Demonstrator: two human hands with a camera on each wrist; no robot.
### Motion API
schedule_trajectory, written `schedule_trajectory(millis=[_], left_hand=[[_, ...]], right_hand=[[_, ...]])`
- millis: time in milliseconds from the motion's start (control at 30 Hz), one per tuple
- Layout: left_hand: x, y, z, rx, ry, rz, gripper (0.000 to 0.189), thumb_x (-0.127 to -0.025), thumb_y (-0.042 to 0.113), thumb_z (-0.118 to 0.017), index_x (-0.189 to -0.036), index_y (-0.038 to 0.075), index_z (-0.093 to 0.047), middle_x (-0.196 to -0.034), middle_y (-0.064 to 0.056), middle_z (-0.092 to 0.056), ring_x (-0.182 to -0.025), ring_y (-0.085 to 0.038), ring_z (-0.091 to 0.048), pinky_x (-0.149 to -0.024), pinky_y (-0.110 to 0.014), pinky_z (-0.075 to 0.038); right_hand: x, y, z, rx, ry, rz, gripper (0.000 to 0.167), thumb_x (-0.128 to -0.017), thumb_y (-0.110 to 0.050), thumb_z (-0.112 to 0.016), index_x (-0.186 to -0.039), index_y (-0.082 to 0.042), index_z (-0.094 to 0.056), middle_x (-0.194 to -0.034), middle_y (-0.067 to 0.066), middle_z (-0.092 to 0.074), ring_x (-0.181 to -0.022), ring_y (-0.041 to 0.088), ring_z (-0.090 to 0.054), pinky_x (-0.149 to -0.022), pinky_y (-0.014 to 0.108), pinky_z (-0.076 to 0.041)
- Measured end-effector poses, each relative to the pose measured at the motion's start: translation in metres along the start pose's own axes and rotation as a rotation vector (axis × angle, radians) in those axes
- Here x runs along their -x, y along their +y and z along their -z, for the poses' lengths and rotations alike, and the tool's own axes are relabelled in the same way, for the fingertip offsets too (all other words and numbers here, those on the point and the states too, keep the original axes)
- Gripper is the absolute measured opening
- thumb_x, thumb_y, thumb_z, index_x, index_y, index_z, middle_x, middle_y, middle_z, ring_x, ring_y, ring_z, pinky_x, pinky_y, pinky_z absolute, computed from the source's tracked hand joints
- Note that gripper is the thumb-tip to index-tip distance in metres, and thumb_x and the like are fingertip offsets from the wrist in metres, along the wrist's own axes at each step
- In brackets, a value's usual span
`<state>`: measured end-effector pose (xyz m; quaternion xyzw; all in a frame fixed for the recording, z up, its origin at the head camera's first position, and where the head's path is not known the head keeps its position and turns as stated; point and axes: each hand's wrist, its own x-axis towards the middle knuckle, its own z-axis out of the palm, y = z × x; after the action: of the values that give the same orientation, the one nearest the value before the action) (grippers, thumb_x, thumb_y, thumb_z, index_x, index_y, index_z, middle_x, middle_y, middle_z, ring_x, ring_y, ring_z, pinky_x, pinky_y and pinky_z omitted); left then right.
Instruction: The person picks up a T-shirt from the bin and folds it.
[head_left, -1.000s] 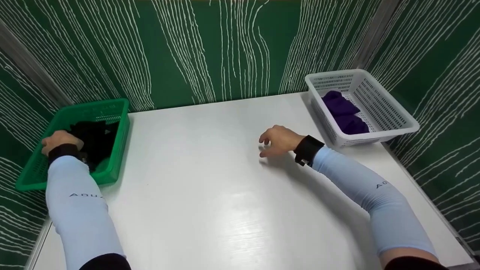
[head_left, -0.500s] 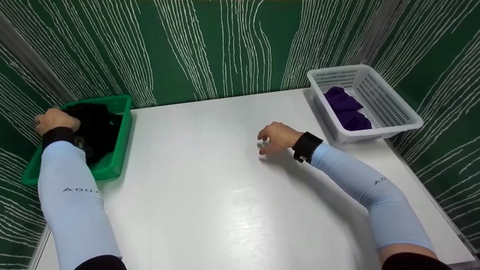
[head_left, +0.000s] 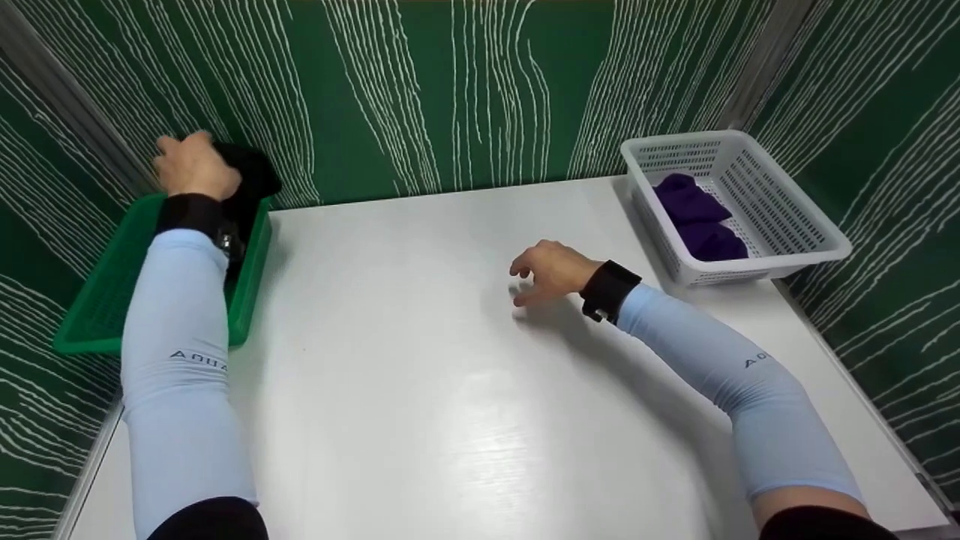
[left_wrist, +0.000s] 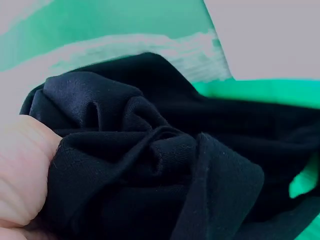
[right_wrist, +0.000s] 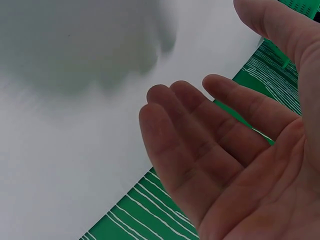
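Observation:
My left hand (head_left: pixel 196 166) is raised over the far side of the green basket (head_left: pixel 255 277) and grips a bunched black cloth (head_left: pixel 251 172). In the left wrist view the black cloth (left_wrist: pixel 125 165) fills the middle in thick folds, with part of my hand (left_wrist: pixel 22 175) at its left edge; the fingertips are hidden. What kind of garment it is cannot be made out. My right hand (head_left: pixel 551 271) hovers just above the white table (head_left: pixel 420 337), fingers loosely bent and apart from the thumb. The right wrist view shows its palm (right_wrist: pixel 265 200) with nothing in it.
A white basket (head_left: pixel 750 266) stands at the back right with folded purple cloth (head_left: pixel 690 202) inside. Green walls (head_left: pixel 465 97) with white wavy lines close off the table's back and sides.
My left hand has risen out of the green basket and moved away from me and to the right, lifting the black cloth with it. My right hand has hardly moved.

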<state>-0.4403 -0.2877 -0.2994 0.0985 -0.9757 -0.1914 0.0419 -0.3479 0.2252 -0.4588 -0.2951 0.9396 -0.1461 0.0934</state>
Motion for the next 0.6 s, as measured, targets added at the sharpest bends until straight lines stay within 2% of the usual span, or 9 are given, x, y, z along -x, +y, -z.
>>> schedule_trajectory(millis=[267,433,600], left_hand=[[0.015,0.066,-0.009,-0.008,-0.014,-0.121,0.077,-0.096,0.015,-0.061,-0.164,0.013,-0.025,-0.159,-0.032,-0.017,-0.142,-0.051,-0.026,-0.113,-0.063,-0.032],[0.029,0.097,-0.016,-0.02,-0.009,-0.222,0.073,-0.094,0.011,-0.062,-0.161,0.013,-0.033,-0.157,-0.03,-0.023,-0.138,-0.048,-0.033,-0.11,-0.061,-0.036],[0.048,0.125,-0.021,0.007,0.046,-0.353,0.068,-0.09,0.008,-0.06,-0.156,0.013,-0.042,-0.152,-0.026,-0.032,-0.13,-0.045,-0.041,-0.107,-0.056,-0.039]], right_hand=[[-0.003,-0.005,0.005,0.003,0.012,0.008,0.052,-0.081,-0.035,-0.085,-0.12,-0.002,-0.074,-0.108,0.016,-0.075,-0.099,0.032,-0.067,-0.087,0.046,-0.054],[-0.009,-0.007,0.005,0.003,0.019,0.019,0.052,-0.081,-0.037,-0.085,-0.119,-0.003,-0.074,-0.108,0.016,-0.075,-0.1,0.032,-0.067,-0.088,0.046,-0.054],[-0.012,-0.007,0.005,0.001,0.015,0.035,0.053,-0.081,-0.037,-0.084,-0.12,-0.003,-0.074,-0.108,0.015,-0.075,-0.101,0.032,-0.067,-0.088,0.046,-0.054]])
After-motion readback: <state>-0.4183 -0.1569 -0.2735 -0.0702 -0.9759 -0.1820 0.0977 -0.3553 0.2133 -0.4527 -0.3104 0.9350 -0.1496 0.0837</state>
